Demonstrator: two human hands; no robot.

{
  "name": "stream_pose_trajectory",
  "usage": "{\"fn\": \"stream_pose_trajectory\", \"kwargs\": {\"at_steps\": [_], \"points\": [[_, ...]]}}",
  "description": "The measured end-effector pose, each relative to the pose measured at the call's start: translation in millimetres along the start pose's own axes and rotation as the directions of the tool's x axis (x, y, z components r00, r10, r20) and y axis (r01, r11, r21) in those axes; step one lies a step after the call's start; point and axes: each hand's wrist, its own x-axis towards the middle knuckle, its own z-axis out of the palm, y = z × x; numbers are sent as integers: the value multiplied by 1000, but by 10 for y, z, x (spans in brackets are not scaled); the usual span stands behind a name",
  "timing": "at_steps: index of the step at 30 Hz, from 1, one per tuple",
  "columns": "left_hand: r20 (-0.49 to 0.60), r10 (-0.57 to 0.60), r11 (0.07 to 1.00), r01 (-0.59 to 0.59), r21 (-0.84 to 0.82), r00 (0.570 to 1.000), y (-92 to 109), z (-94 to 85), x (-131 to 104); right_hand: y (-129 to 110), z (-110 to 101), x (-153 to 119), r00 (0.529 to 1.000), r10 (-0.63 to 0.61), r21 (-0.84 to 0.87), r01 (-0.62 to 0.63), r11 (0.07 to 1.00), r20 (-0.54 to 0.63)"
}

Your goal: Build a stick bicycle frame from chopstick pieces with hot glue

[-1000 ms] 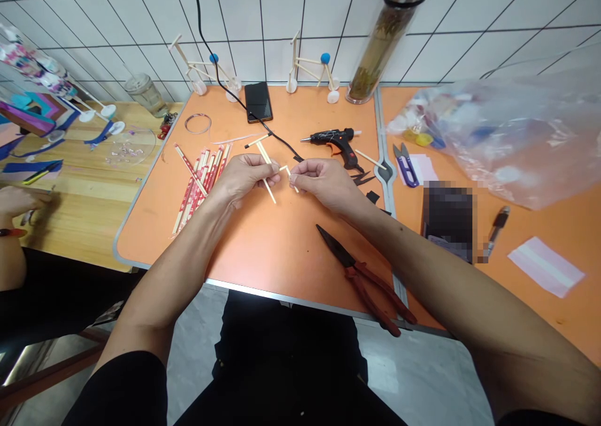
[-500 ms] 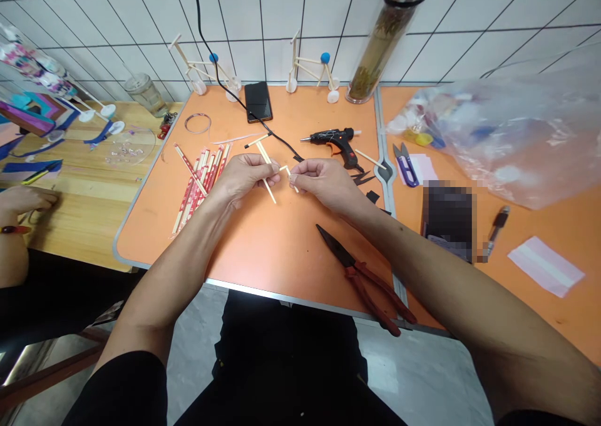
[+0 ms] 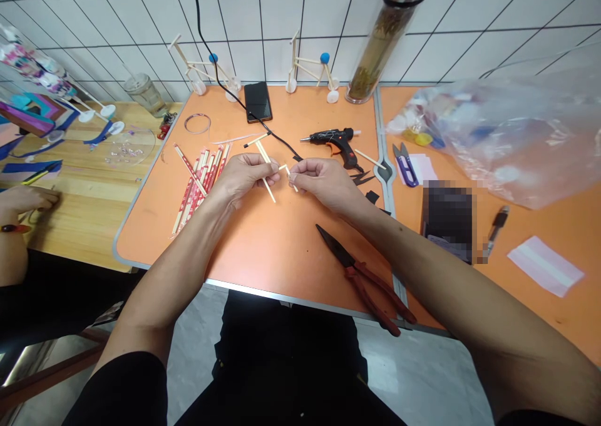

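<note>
Above the orange table (image 3: pixel 263 244), my left hand (image 3: pixel 248 174) pinches a frame of joined wooden sticks (image 3: pixel 270 191); its crossbar has dark ends. My right hand (image 3: pixel 317 179) has its fingertips closed on a short wooden stick (image 3: pixel 292 179), whose upper end meets a small piece by my left fingers. Whether the two are glued there I cannot tell. A black glue gun (image 3: pixel 335 139) lies just beyond my right hand. Left of my left hand rests a bundle of chopsticks in red-and-white wrappers (image 3: pixel 200 185). Red-handled pliers (image 3: pixel 357 273) lie near the front edge.
Two stick models with blue balls (image 3: pixel 325 58) stand by the tiled wall, near a phone (image 3: pixel 258 102) and a tall tea bottle (image 3: pixel 382 44). On the right are blue snips (image 3: pixel 406 165) and a plastic bag (image 3: pixel 511 132). Another person's hand (image 3: pixel 30 201) rests at the left table.
</note>
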Motion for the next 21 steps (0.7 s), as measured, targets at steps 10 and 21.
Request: {"fn": "stream_pose_trajectory", "kwargs": {"at_steps": [10,21], "points": [[0,4,1000,-4,0,1000,-14,-19,14,21,2,2,1000,-4,-9,4,1000,6],[-10,-20,999,21,29,1000,26,6,-11,38,9,21,1000,3,6,-3,1000,-2]]}}
